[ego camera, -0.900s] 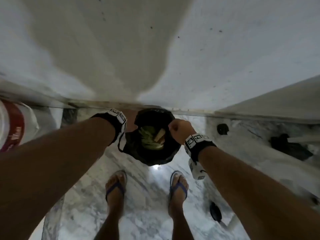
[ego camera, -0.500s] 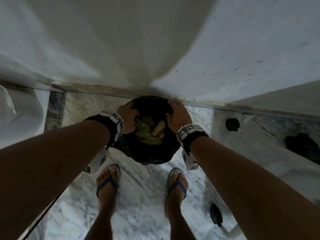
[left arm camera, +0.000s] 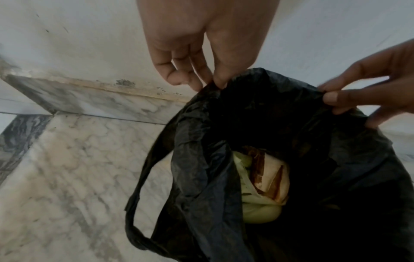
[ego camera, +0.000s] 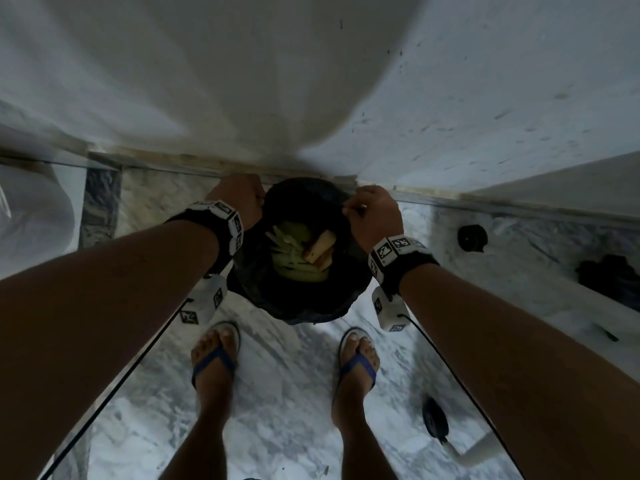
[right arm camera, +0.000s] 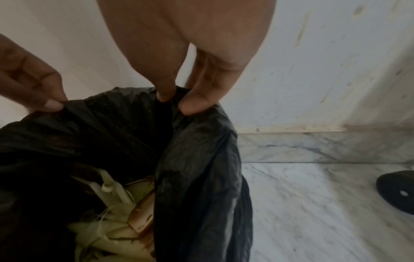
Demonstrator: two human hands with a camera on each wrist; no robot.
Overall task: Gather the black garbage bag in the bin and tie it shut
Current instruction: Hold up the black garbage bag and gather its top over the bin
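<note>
The black garbage bag (ego camera: 298, 299) stands open on the marble floor against the wall, between my two hands. Green vegetable scraps (ego camera: 294, 261) and brown cardboard pieces (ego camera: 320, 249) lie inside it. My left hand (ego camera: 239, 199) pinches the far left part of the bag's rim (left arm camera: 218, 85). My right hand (ego camera: 372, 211) pinches the far right part of the rim (right arm camera: 177, 104) between thumb and fingers. A loose handle loop of the bag (left arm camera: 143, 191) hangs on the left side. The bin itself is hidden under the plastic.
A white wall (ego camera: 311, 81) rises just behind the bag, with a marble skirting (ego camera: 156, 181) at its foot. My feet in blue flip-flops (ego camera: 214, 362) stand close in front. Small black objects (ego camera: 472, 237) lie on the floor to the right.
Both hands have moved from the sides of the bag to its far rim by the wall and now pinch the plastic there. The view has tilted and come closer.
</note>
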